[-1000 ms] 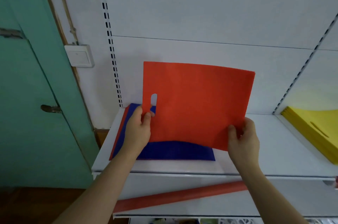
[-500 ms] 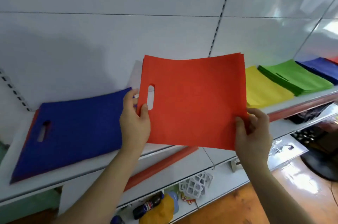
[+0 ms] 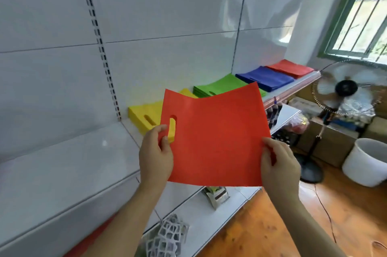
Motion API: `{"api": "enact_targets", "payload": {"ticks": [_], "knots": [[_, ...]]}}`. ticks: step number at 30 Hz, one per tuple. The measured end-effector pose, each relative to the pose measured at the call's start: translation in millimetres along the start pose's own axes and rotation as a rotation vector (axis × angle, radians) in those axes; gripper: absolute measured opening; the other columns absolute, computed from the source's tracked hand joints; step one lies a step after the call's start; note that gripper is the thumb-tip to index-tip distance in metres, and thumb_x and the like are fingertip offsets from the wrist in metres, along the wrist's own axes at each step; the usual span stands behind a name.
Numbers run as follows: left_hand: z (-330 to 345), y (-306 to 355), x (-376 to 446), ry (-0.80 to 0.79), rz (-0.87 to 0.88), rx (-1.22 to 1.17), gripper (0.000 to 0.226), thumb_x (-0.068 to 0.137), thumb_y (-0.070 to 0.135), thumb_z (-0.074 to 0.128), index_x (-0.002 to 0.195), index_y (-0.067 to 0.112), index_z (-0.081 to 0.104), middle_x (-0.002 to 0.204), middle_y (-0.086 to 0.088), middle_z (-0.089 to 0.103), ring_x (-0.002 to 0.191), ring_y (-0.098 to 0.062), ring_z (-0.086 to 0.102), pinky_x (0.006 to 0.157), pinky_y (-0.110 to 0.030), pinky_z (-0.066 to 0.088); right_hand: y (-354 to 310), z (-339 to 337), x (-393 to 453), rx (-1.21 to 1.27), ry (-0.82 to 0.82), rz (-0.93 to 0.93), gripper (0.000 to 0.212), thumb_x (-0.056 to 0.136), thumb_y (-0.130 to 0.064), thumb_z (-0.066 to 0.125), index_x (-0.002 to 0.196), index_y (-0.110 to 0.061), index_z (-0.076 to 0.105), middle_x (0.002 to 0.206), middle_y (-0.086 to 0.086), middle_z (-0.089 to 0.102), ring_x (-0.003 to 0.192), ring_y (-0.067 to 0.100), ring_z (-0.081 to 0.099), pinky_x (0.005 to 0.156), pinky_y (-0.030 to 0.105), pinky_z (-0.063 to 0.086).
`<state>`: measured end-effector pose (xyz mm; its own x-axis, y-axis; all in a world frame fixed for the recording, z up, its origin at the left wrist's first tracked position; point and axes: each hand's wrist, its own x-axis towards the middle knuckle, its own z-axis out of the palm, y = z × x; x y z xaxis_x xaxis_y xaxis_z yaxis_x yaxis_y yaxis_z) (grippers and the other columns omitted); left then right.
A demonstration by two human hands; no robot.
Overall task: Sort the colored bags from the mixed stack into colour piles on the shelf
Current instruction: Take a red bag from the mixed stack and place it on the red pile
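R hand (image 3: 278, 164) & L hand (image 3: 156, 155) each pinch a lower corner of red bag (image 3: 215, 139), held in air over shelf (image 3: 62, 164); red pile (image 3: 290, 68) lies far right, beyond blue pile (image 3: 265, 78), nearer R hand.

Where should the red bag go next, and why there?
Probably carry the red bag along the shelf to the far red pile by the window. Both hands grip it, the left hand beside the handle slot and the right hand at the lower corner, and it hangs in front of the yellow pile, with the green pile and blue pile before the red.
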<state>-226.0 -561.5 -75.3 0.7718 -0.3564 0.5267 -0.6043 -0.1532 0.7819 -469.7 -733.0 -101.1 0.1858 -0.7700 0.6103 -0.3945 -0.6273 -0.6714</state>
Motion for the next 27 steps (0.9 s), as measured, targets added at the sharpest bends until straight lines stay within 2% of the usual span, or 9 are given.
{"api": "enact_targets", "payload": {"ticks": [2, 6, 11, 14, 16, 21, 23, 25, 27], "knots": [[41, 19, 0, -0.033, 0.034, -0.011, 0.032, 0.099, -0.001, 0.058, 0.127, 0.012, 0.066, 0.124, 0.001, 0.067, 0.106, 0.009, 0.057, 0.093, -0.006, 0.037, 33, -22, 20, -0.024, 0.029, 0.001, 0.031, 0.099, -0.004, 0.062, 0.123, -0.022, 0.072, 0.117, -0.019, 0.063, 0.104, 0.004, 0.06, 0.09, 0.017, 0.041], [122, 47, 8, -0.125, 0.077, -0.003, 0.032, 0.1, 0.0, 0.057, 0.128, 0.012, 0.066, 0.124, 0.001, 0.067, 0.113, -0.012, 0.061, 0.094, -0.017, 0.039, 93, -49, 55, -0.048, 0.081, 0.051, 0.033, 0.097, -0.001, 0.063, 0.123, -0.018, 0.073, 0.118, -0.014, 0.063, 0.104, 0.007, 0.061, 0.091, 0.026, 0.048], [227, 65, 21, -0.237, 0.114, -0.029, 0.033, 0.1, 0.001, 0.057, 0.128, 0.015, 0.066, 0.12, 0.01, 0.063, 0.112, -0.004, 0.056, 0.091, -0.005, 0.035, 157, -63, 91, -0.139, 0.094, 0.068, 0.033, 0.096, 0.0, 0.064, 0.125, -0.014, 0.072, 0.119, -0.01, 0.064, 0.103, 0.004, 0.057, 0.088, 0.017, 0.042], [298, 79, 32, -0.291, 0.115, -0.075, 0.034, 0.101, 0.001, 0.056, 0.128, 0.017, 0.067, 0.119, 0.01, 0.062, 0.105, 0.014, 0.051, 0.088, 0.003, 0.032, 202, -76, 124, -0.23, 0.081, 0.099, 0.036, 0.1, -0.002, 0.06, 0.133, -0.014, 0.069, 0.121, -0.007, 0.061, 0.103, 0.005, 0.055, 0.087, 0.023, 0.045], [346, 90, 42, -0.333, 0.108, -0.101, 0.032, 0.102, 0.001, 0.055, 0.128, 0.015, 0.068, 0.119, 0.008, 0.064, 0.102, 0.017, 0.05, 0.087, 0.007, 0.03, 227, -86, 152, -0.287, 0.065, 0.131, 0.041, 0.101, -0.002, 0.058, 0.139, -0.013, 0.066, 0.122, -0.004, 0.06, 0.104, 0.007, 0.055, 0.087, 0.027, 0.045], [462, 128, 71, -0.412, 0.12, -0.145, 0.03, 0.104, 0.007, 0.055, 0.129, 0.017, 0.068, 0.122, 0.006, 0.065, 0.109, -0.001, 0.055, 0.092, -0.009, 0.036, 284, -111, 227, -0.425, 0.068, 0.177, 0.05, 0.097, 0.001, 0.059, 0.146, -0.009, 0.06, 0.13, 0.003, 0.058, 0.11, 0.02, 0.06, 0.091, 0.026, 0.044], [502, 146, 78, -0.445, 0.126, -0.166, 0.03, 0.104, 0.007, 0.054, 0.129, 0.018, 0.066, 0.12, 0.008, 0.063, 0.103, 0.009, 0.052, 0.092, -0.012, 0.04, 307, -121, 246, -0.452, 0.042, 0.253, 0.056, 0.096, 0.001, 0.059, 0.15, -0.009, 0.055, 0.133, 0.004, 0.055, 0.113, 0.023, 0.059, 0.091, 0.03, 0.048], [540, 160, 81, -0.467, 0.135, -0.194, 0.033, 0.104, 0.005, 0.054, 0.131, 0.022, 0.064, 0.119, 0.013, 0.059, 0.104, 0.021, 0.049, 0.088, -0.001, 0.038, 330, -130, 259, -0.468, 0.03, 0.299, 0.059, 0.095, 0.001, 0.06, 0.153, -0.01, 0.052, 0.133, 0.003, 0.052, 0.113, 0.027, 0.06, 0.092, 0.036, 0.053], [580, 171, 83, -0.5, 0.16, -0.189, 0.036, 0.105, 0.007, 0.054, 0.135, 0.026, 0.061, 0.121, 0.014, 0.057, 0.105, 0.02, 0.05, 0.085, 0.001, 0.037, 357, -140, 279, -0.469, 0.048, 0.322, 0.059, 0.095, 0.0, 0.061, 0.152, -0.011, 0.052, 0.132, 0.004, 0.052, 0.113, 0.031, 0.06, 0.092, 0.043, 0.055]]}}
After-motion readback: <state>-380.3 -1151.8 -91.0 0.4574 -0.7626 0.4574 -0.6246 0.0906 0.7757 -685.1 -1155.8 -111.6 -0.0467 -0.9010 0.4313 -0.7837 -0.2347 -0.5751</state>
